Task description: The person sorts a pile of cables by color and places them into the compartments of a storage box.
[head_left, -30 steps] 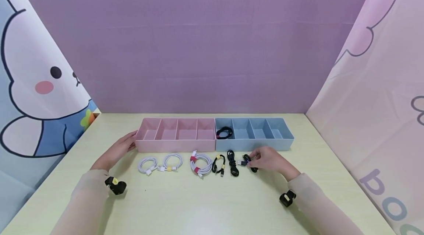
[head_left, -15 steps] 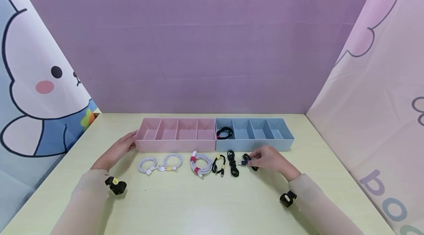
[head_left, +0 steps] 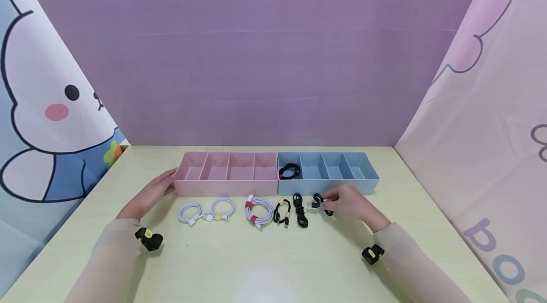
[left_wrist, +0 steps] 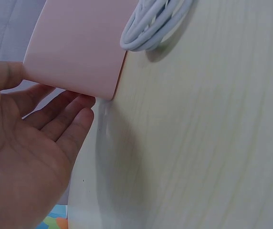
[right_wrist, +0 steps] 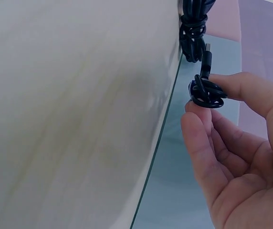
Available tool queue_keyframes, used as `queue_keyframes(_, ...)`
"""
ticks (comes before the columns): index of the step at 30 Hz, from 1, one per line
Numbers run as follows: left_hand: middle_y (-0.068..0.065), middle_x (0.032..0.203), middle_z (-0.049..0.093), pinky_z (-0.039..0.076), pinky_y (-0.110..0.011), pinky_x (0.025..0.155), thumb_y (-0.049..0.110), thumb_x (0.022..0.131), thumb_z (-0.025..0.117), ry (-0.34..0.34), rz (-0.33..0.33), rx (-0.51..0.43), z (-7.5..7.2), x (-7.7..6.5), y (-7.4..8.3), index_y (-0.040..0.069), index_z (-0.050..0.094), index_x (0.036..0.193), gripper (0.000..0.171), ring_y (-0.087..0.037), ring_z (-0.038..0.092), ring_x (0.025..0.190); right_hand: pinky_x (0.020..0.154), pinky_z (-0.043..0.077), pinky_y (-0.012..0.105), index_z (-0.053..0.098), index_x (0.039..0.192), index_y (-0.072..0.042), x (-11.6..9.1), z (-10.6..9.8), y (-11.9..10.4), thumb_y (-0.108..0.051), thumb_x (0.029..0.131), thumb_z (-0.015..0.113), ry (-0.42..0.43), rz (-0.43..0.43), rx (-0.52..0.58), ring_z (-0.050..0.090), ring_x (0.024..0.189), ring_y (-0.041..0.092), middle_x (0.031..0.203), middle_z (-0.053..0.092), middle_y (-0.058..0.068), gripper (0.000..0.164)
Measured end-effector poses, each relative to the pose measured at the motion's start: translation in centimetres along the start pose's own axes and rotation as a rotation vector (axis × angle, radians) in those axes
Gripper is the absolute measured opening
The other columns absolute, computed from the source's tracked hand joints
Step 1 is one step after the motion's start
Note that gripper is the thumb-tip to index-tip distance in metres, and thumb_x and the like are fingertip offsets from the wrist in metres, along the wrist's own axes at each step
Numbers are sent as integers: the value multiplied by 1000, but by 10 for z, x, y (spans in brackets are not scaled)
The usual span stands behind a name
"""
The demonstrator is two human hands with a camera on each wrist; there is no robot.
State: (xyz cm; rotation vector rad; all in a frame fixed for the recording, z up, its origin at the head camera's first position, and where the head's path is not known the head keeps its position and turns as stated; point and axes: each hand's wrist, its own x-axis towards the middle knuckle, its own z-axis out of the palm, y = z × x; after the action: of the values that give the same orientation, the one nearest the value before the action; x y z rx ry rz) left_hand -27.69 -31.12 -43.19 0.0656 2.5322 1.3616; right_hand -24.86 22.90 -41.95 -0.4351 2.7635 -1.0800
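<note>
By blue tray (head_left: pixel 367 184): R hand (head_left: pixel 348 201) pinches black cable (head_left: pixel 318 203); L hand (head_left: pixel 149 193) flat vs pink tray (head_left: pixel 226 188).

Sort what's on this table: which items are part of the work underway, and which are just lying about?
In use: right hand pinching black cable bundle; blue tray; left hand touching pink tray.

Lying about: white cables; other black cables; cartoon backdrops.

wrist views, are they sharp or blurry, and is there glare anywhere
Left wrist view: table grain soft, left hand blurred up close. Right wrist view: table smeared, black cable in the right hand fairly sharp. Head view: mild glare on the near table edge, wide-angle bending at the sides.
</note>
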Motion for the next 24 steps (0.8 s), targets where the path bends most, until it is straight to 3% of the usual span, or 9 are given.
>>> queue_keyframes(6, -21, 165, 8, 11, -71, 114, 63, 104, 27, -2, -26, 11, 0, -1, 1, 11, 6, 162, 81, -46, 15, 148, 67, 57, 29, 76, 111, -1, -2, -3, -4, -19, 88, 77, -6, -8, 14, 65, 76, 12, 87, 72, -2, 29)
queue_keyframes(13, -21, 165, 8, 12, -69, 115, 62, 104, 27, 1, -17, 8, 0, 0, 1, 9, 7, 162, 81, -46, 15, 148, 66, 56, 28, 75, 112, 1, 0, -7, -5, -19, 89, 76, -6, -60, 36, 65, 77, 12, 88, 73, -1, 30)
queue_keyframes(24, -22, 165, 10, 14, -68, 116, 62, 104, 28, 1, -8, 1, 0, 0, 1, 9, 8, 162, 81, -46, 17, 148, 66, 56, 31, 75, 113, -3, 1, -12, -17, -22, 91, 75, 16, -70, 29, 65, 78, 14, 87, 72, -4, 29)
